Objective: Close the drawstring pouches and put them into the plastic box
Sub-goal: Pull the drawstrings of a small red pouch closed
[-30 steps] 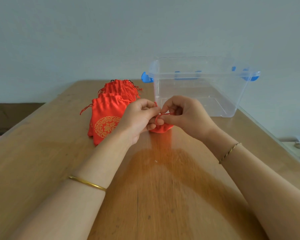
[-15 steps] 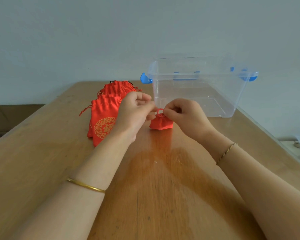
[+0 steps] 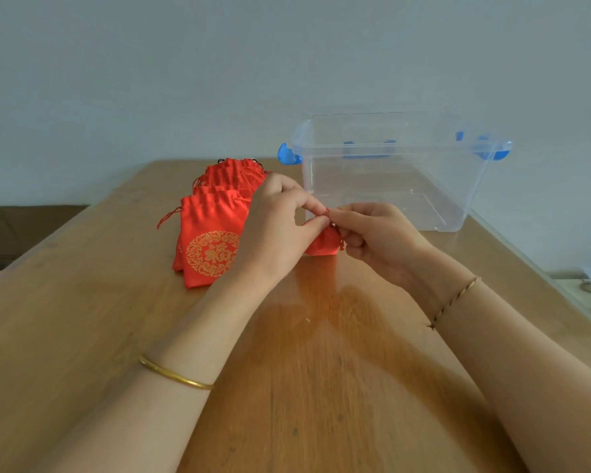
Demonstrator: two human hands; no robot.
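Cinching pouch [image 3: 325,242] shut: L hand [image 3: 277,230] & R hand [image 3: 372,240] each pinch its drawstring [image 3: 325,210]. Next, prob: pull tight w/o snagging, then drop into plastic box [image 3: 389,180].

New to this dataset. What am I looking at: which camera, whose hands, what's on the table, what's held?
No robot here: a person works with bare hands. There is a single view, from a wide-angle camera worn on the head, looking forward and down at them. The left hand and right hand each pinch the drawstring of a small red pouch at the wooden table. Left of it lies a stack of red pouches with gold print. Behind stands a clear plastic box with blue latches, lid off, seemingly empty.
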